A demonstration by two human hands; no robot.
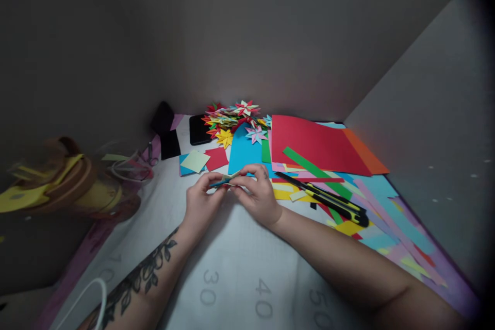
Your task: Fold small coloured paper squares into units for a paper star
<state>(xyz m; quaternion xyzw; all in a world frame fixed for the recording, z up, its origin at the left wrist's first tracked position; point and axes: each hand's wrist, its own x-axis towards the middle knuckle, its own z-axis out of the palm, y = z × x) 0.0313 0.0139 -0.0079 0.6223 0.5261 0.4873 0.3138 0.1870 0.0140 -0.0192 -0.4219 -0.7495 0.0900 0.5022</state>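
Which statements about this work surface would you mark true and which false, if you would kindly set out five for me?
1. The left hand and the right hand both hold a small paper piece. True.
2. The utility knife lies to the left of both hands. False: the utility knife lies to their right.
3. The large red sheet partly covers an orange sheet. True.
4. The paper stars lie nearer the person than the hands. False: the paper stars lie beyond the hands.
5. A pale square overlaps a blue square. True.
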